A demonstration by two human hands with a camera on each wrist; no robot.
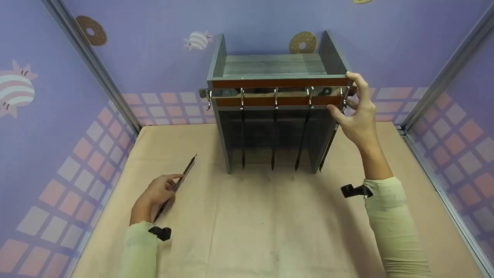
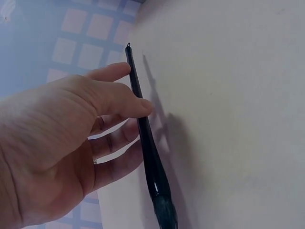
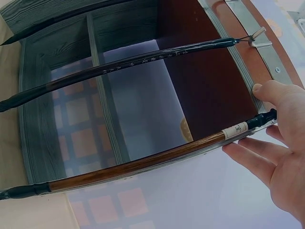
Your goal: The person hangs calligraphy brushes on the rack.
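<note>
Brushes hang from the hook rail (image 1: 276, 92) just under my right hand (image 1: 357, 116), four of them by my count in the head view. That hand is up at the right end of the wooden rack (image 1: 274, 102), fingers spread and mostly straight, thumb tip resting on the rack's front edge. The brown-handled brush (image 3: 143, 164) hangs right against those fingers; in the right wrist view its labelled top end lies between thumb and forefinger, but I cannot tell whether the fingers actually pinch it or only touch it. The next black brush (image 3: 119, 67) hangs just beyond it, away from my palm, its loop caught on a hook (image 3: 256, 37). The two others hang further off toward my left.

My left hand (image 1: 156, 195) rests low on the beige table (image 1: 270, 224), well apart from the rack and nearer to me. Its fingers are loosely extended, with the thumb and forefinger lying along a loose black brush (image 2: 145, 138), touching it lightly rather than gripping. That brush lies flat on the table, its small hanging loop pointing away from my wrist toward the rack, its bristle end back beside my palm.

Beyond both hands stands a purple wall (image 1: 154, 46) with doughnut and candy prints.
</note>
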